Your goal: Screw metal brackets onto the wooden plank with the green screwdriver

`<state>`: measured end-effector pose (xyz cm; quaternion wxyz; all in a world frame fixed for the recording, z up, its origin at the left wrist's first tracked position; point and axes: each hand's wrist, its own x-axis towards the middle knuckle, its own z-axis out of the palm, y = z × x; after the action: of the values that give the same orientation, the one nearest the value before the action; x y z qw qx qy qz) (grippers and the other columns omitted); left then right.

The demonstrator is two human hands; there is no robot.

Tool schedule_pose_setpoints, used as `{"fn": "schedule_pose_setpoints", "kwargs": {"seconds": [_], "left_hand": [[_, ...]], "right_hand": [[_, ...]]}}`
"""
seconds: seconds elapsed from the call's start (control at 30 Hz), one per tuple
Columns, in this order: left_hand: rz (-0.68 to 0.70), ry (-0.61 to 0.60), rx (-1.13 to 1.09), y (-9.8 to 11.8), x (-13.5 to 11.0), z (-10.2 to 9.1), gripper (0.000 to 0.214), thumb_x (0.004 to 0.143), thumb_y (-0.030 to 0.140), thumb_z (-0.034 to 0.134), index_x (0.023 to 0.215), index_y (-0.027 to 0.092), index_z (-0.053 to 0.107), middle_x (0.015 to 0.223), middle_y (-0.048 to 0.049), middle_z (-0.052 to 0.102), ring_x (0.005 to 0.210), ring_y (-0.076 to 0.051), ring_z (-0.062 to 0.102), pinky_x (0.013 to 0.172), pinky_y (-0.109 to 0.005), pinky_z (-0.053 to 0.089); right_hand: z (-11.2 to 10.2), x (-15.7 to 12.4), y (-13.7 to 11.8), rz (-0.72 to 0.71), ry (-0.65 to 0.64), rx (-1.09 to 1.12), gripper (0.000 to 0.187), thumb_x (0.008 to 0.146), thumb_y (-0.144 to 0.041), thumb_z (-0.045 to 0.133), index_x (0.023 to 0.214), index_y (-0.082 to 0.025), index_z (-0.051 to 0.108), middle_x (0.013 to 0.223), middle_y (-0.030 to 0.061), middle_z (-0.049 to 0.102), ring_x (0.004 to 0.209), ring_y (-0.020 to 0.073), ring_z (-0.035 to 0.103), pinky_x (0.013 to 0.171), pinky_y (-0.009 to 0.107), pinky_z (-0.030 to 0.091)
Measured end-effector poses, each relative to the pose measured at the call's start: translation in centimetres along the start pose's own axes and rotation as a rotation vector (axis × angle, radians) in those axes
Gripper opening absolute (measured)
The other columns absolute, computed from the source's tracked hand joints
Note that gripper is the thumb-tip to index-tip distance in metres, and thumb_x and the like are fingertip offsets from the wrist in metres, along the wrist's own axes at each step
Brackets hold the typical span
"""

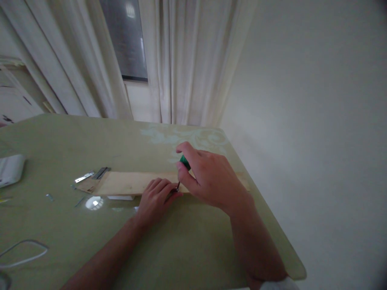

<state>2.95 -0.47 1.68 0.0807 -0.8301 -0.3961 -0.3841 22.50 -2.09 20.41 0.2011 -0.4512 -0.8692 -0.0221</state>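
Observation:
My right hand grips a screwdriver by its green handle. The screwdriver's thin shaft points down to the front edge of a long pale wooden board. At that edge, my left hand is closed, fingers over the board and thumb in front. Between them it pinches a small metal piece, mostly hidden, which looks like a hinge. The screwdriver tip meets this piece beside the left fingertips. On the board's left end lie a dark grey metal hinge and a shiny metal plate.
The glossy green table has its right edge near my right arm. Small metal bits lie left of the board. A white object and a looped pale cable are at far left. Curtains hang behind.

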Motion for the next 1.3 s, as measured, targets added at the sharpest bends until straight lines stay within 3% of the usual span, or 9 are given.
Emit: {"fn": "schedule_pose_setpoints", "kwargs": {"seconds": [0.1, 0.27, 0.43, 0.63, 0.8, 0.93, 1.07, 1.17, 1.3], "left_hand": [[-0.030, 0.013, -0.009, 0.2, 0.2, -0.1, 0.018, 0.103, 0.033, 0.061, 0.099, 0.021, 0.073, 0.094, -0.0062, 0.074, 0.087, -0.023, 0.063, 0.079, -0.035, 0.048], [-0.013, 0.071, -0.014, 0.6, 0.7, -0.2, 0.032, 0.108, 0.034, 0.051, 0.086, 0.021, 0.071, 0.083, -0.0055, 0.071, 0.080, -0.021, 0.060, 0.073, -0.035, 0.047], [-0.039, 0.055, -0.015, 0.7, 0.7, -0.1, 0.026, 0.105, 0.036, 0.058, 0.089, 0.021, 0.071, 0.084, -0.0040, 0.071, 0.080, -0.021, 0.060, 0.075, -0.034, 0.047], [-0.018, 0.090, -0.009, 0.3, 0.5, 0.4, 0.031, 0.107, 0.035, 0.053, 0.085, 0.021, 0.071, 0.082, -0.0054, 0.071, 0.078, -0.021, 0.059, 0.072, -0.034, 0.045], [-0.024, 0.090, 0.001, 0.1, 0.4, 0.9, 0.024, 0.104, 0.032, 0.058, 0.088, 0.021, 0.072, 0.087, -0.0056, 0.073, 0.078, -0.021, 0.059, 0.073, -0.035, 0.043], [-0.036, 0.087, -0.028, 0.2, 0.4, 1.2, 0.020, 0.102, 0.032, 0.064, 0.088, 0.021, 0.072, 0.083, -0.0038, 0.072, 0.078, -0.021, 0.058, 0.073, -0.034, 0.043], [-0.021, 0.117, -0.032, 0.3, 0.3, 1.6, 0.024, 0.103, 0.033, 0.063, 0.084, 0.021, 0.072, 0.078, -0.0028, 0.069, 0.077, -0.020, 0.058, 0.075, -0.034, 0.044], [-0.033, 0.146, -0.019, 0.4, 0.3, 1.8, 0.025, 0.104, 0.033, 0.062, 0.085, 0.021, 0.071, 0.078, -0.0031, 0.069, 0.078, -0.020, 0.058, 0.076, -0.034, 0.044], [-0.015, 0.162, -0.008, 0.4, 0.3, 2.0, 0.024, 0.104, 0.033, 0.062, 0.085, 0.021, 0.071, 0.078, -0.0030, 0.069, 0.078, -0.020, 0.059, 0.076, -0.034, 0.043]], "right_hand": [[-0.2, 0.1, 0.0, 0.012, -0.015, -0.045, 0.036, 0.110, -0.054, 0.038, 0.116, -0.024, 0.057, 0.085, 0.0016, 0.076, 0.071, 0.0183, 0.065, 0.060, 0.031, 0.025], [-0.3, 0.0, -0.2, -0.076, -0.012, 0.011, 0.020, 0.104, -0.030, 0.047, 0.119, -0.023, 0.058, 0.102, 0.0036, 0.076, 0.085, 0.0186, 0.066, 0.063, 0.031, 0.029], [-0.1, 0.3, -0.1, 0.049, 0.026, -0.108, 0.034, 0.109, -0.049, 0.041, 0.110, -0.023, 0.062, 0.080, 0.0017, 0.073, 0.068, 0.0176, 0.061, 0.059, 0.032, 0.022], [0.5, 0.2, -0.7, -0.084, 0.069, -0.061, 0.022, 0.100, -0.029, 0.051, 0.119, -0.021, 0.060, 0.107, 0.0063, 0.075, 0.096, 0.0213, 0.066, 0.065, 0.031, 0.033], [0.6, -0.4, -1.1, -0.019, 0.117, -0.185, 0.028, 0.106, -0.046, 0.048, 0.105, -0.022, 0.063, 0.079, 0.0019, 0.073, 0.068, 0.0175, 0.062, 0.057, 0.031, 0.023], [-0.5, -1.5, -0.8, -0.042, 0.334, -0.118, 0.016, 0.102, -0.035, 0.055, 0.097, -0.021, 0.062, 0.075, -0.0005, 0.070, 0.066, 0.0140, 0.061, 0.059, 0.028, 0.031], [-0.4, -3.5, 0.0, 0.014, 0.556, 0.053, 0.017, 0.101, -0.036, 0.063, 0.094, -0.020, 0.063, 0.074, -0.0025, 0.067, 0.059, 0.0095, 0.057, 0.061, 0.023, 0.040], [2.0, -5.7, 1.1, 0.165, 0.709, 0.149, 0.016, 0.099, -0.037, 0.068, 0.101, -0.021, 0.068, 0.080, -0.0007, 0.071, 0.059, 0.0097, 0.058, 0.059, 0.022, 0.044], [8.2, -9.1, 1.7, 0.449, 0.944, 0.509, 0.027, 0.093, -0.042, 0.074, 0.109, -0.020, 0.075, 0.097, 0.0066, 0.077, 0.077, 0.0168, 0.070, 0.063, 0.026, 0.052]]}}
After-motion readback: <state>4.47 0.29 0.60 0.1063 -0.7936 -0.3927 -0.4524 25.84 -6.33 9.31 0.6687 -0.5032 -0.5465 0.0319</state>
